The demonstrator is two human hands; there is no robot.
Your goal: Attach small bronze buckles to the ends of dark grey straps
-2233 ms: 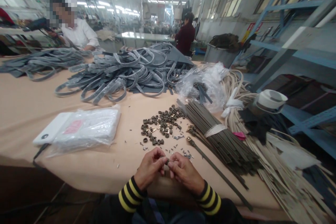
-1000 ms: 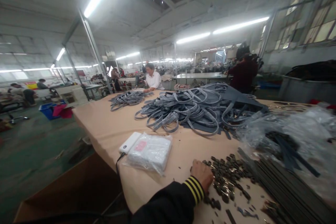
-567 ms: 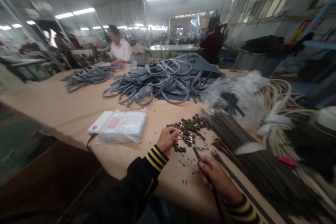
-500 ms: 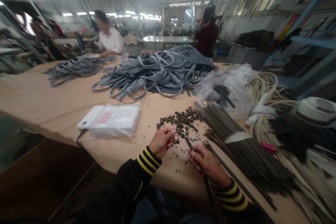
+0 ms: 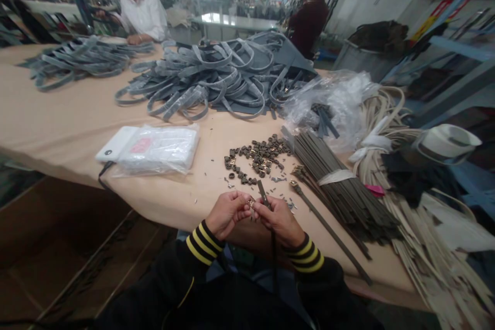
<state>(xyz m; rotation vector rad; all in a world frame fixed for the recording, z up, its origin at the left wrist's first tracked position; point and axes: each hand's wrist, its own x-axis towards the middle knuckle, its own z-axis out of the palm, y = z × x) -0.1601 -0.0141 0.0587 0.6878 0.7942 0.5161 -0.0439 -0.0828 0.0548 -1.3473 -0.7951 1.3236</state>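
Observation:
My left hand (image 5: 231, 211) is closed in a pinch on a small metal buckle (image 5: 250, 202), just above the table's near edge. Between the thumb and fingers of my right hand (image 5: 280, 219) is a dark olive strap (image 5: 263, 192); its end points up and its length hangs down toward my lap. The two hands nearly meet at the buckle, and my right thumb tip appears to touch it. Beyond them lies a pile of dark loops and buckles (image 5: 257, 157). Small metal bits (image 5: 288, 203) are scattered near my right hand.
A tied bundle of olive straps (image 5: 332, 185) and straps with buckles (image 5: 328, 229) lie right. Grey-blue straps (image 5: 216, 80) are heaped behind, beside a clear plastic bag (image 5: 340, 103). A wrapped white package (image 5: 154, 149) sits left. A person in white (image 5: 145, 13) works across the table.
My hands have come together, bringing the buckle and the strap end close to each other. The view has tilted downward.

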